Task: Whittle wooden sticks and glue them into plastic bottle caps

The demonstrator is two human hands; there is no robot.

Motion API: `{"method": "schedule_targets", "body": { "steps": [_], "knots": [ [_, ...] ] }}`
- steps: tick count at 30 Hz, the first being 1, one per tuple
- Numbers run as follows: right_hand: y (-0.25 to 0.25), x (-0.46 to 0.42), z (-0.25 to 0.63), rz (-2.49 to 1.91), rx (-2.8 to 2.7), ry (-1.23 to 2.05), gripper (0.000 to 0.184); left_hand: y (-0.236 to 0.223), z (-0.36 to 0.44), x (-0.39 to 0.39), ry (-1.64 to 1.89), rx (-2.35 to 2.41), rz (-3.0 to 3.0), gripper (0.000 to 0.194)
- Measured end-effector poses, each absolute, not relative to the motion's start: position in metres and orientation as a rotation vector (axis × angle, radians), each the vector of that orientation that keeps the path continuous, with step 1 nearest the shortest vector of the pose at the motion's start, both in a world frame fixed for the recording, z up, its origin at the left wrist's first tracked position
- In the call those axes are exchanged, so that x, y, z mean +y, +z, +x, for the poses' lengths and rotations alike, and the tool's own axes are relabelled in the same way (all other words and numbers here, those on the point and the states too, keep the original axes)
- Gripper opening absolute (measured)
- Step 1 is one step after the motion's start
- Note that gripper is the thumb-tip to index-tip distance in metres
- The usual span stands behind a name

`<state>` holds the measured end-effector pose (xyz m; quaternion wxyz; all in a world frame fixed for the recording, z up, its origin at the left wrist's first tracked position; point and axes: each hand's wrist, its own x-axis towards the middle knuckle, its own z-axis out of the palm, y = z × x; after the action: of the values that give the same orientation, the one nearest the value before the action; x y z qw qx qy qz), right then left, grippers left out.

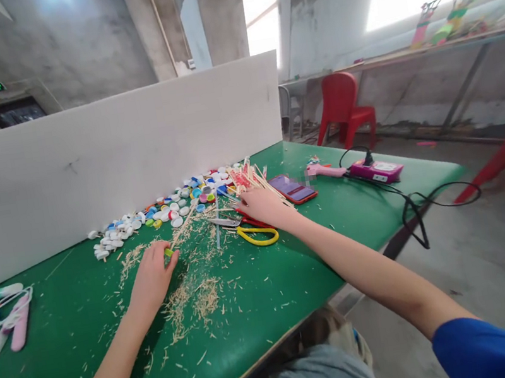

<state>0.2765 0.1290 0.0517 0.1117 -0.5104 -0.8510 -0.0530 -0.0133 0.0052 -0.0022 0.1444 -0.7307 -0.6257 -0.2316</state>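
Observation:
My left hand point(150, 278) rests low over the green table, its thumb and fingers closed on a small yellow-green bottle cap point(169, 252). My right hand point(265, 205) reaches further across, fingers bent and pressed together beside a slim grey-blue tool point(226, 195); whether they grip it is hard to see. Under that hand lie scissors with a yellow handle point(260, 236), blades pointing left. A heap of bottle caps point(178, 204) in many colours spreads behind both hands. Thin wooden sticks point(248, 175), some with red, lie just beyond my right fingertips.
Wood shavings point(203, 302) litter the green table point(260, 296). A phone point(293, 188) lies right of my right hand. Further right sit a pink glue gun point(326, 169) and a magenta box point(377, 170) with a black cable. A white panel point(108, 154) closes the back.

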Motion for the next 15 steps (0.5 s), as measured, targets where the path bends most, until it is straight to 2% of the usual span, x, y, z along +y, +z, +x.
{"method": "schedule_targets", "body": {
  "steps": [5, 9, 15],
  "knots": [
    [0.058, 0.119, 0.283, -1.618, -2.661, -0.099, 0.032, -0.013, -0.021, 0.009, -0.594, -1.821, -2.099, 0.033],
    [0.052, 0.097, 0.270, -1.554, -2.762, -0.235, 0.025, -0.016, -0.026, 0.012, -0.609, -1.861, -2.079, 0.034],
    [0.048, 0.086, 0.265, -1.654, -2.815, -0.330, 0.030, -0.015, -0.027, 0.012, -0.642, -1.874, -2.060, 0.033]
  ]
}}
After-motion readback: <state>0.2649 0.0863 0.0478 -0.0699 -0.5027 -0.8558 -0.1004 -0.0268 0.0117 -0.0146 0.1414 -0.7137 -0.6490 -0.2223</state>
